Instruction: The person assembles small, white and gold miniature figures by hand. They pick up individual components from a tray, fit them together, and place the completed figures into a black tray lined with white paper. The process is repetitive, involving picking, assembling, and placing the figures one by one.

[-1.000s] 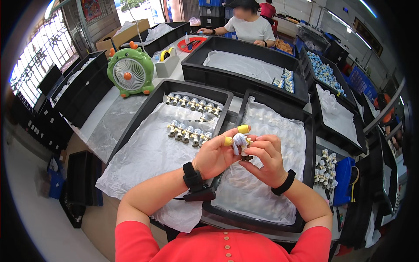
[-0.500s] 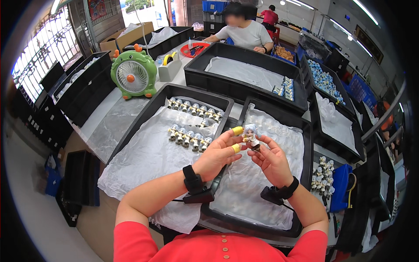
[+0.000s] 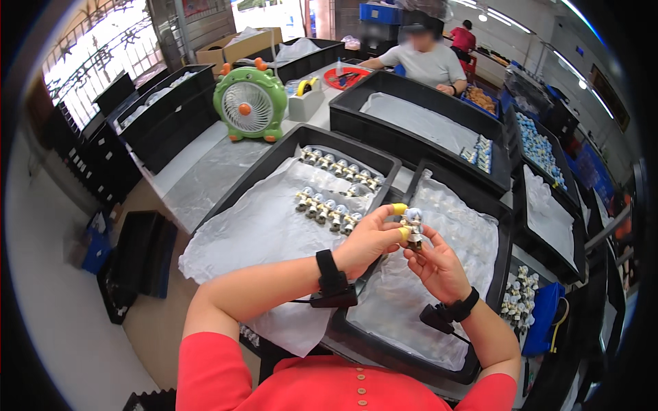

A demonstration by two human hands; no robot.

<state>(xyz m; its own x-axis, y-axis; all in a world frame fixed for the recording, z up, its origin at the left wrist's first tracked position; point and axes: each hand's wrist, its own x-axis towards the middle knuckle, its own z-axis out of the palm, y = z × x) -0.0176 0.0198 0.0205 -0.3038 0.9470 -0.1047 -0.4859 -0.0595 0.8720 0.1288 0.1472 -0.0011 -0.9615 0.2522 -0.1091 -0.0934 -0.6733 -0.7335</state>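
Between my hands stands a small figurine [image 3: 415, 220] with pale blue-white hair, light clothing and a dark lower end. My left hand [image 3: 367, 243], with yellow finger covers on two fingertips, grips it from the left side. The fingers of my right hand [image 3: 442, 271] close on its lower right part. Below the hands is a black tray [image 3: 504, 236] lined with translucent wrapping, with blurred shapes under it. In the black tray [image 3: 253, 171] to the left, similar figurines [image 3: 327, 211] lie in two rows on white sheeting [image 3: 253, 226].
A green fan [image 3: 250, 103] stands beyond the left tray, beside a tape dispenser [image 3: 306, 104]. A deep black bin [image 3: 418, 133] holds blue-and-white pieces [image 3: 480, 152]. More figurines [image 3: 519, 298] lie at right near a blue container [image 3: 545, 315]. A person [image 3: 428, 65] sits across the table.
The whole view has swung, so the scene sits further right. Both hands keep hold of the figurine, which now looks more upright.
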